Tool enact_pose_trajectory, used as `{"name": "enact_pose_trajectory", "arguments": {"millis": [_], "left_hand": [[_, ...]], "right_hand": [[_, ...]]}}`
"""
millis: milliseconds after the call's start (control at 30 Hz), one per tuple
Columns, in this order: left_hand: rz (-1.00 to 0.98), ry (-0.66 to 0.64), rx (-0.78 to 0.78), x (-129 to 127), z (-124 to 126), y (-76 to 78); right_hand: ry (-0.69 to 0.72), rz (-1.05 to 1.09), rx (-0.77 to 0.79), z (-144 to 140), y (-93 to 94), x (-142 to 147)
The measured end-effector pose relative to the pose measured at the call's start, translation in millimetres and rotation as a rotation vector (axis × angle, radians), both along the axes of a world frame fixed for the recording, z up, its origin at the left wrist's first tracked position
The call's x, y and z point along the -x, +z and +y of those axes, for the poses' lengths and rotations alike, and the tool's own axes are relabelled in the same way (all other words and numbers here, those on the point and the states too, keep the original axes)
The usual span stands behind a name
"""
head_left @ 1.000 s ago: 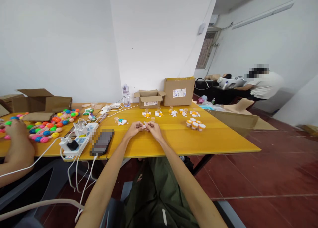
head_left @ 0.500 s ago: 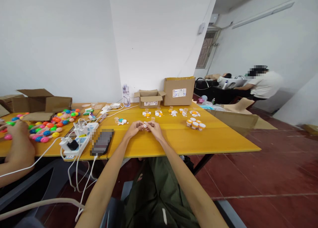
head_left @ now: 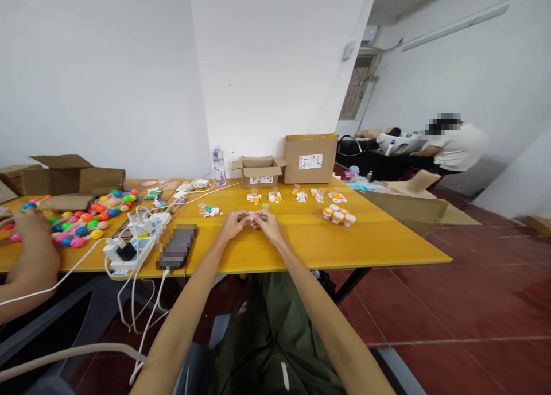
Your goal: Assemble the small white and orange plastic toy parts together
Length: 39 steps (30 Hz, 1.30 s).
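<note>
Over the yellow wooden table (head_left: pixel 258 254), my left hand (head_left: pixel 233 224) and my right hand (head_left: pixel 266 224) meet fingertip to fingertip. Both are closed on a small white plastic piece (head_left: pixel 252 216), too small to make out fully. Just beyond them lie loose piles of white parts with orange discs (head_left: pixel 255 199) and small clear cups. A pile with a teal ring (head_left: pixel 209 208) is left of my left hand. To the right of my right hand stands a cluster of small jars with orange-and-white lids (head_left: pixel 339 215).
A phone (head_left: pixel 178 246) and a loaded power strip (head_left: pixel 144 243) with white cables lie left. Cardboard boxes (head_left: pixel 310 159) and a bottle (head_left: pixel 218 165) stand along the wall. Another person's arm (head_left: pixel 37 246) is at the far left by colourful balls (head_left: pixel 86 217); a person (head_left: pixel 458 145) sits back right.
The white piece has turned slightly between my fingertips; both my hands stay in nearly the same place. The other person's hand at the left has shifted a little.
</note>
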<state>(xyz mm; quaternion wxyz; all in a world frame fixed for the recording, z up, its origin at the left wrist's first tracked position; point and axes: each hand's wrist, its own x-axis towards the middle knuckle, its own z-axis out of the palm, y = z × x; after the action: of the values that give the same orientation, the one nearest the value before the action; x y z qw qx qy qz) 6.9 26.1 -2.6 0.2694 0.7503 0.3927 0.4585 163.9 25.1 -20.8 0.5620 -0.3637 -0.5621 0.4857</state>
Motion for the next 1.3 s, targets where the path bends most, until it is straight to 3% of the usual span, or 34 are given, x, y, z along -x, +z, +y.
{"name": "enact_pose_trajectory", "arguments": {"millis": [367, 933, 1300], "left_hand": [[-0.026, -0.087, 0.090, -3.2, -10.1, 10.1], [0.009, -0.051, 0.094, -1.1, -8.0, 5.7], [-0.059, -0.137, 0.177, -0.1, -5.2, 4.9]], "right_hand": [[-0.032, -0.011, -0.048, -1.0, -0.7, 1.9], [-0.019, -0.049, -0.082, -3.9, 2.4, 1.2], [-0.082, -0.125, -0.114, 0.1, -1.7, -0.1]]}}
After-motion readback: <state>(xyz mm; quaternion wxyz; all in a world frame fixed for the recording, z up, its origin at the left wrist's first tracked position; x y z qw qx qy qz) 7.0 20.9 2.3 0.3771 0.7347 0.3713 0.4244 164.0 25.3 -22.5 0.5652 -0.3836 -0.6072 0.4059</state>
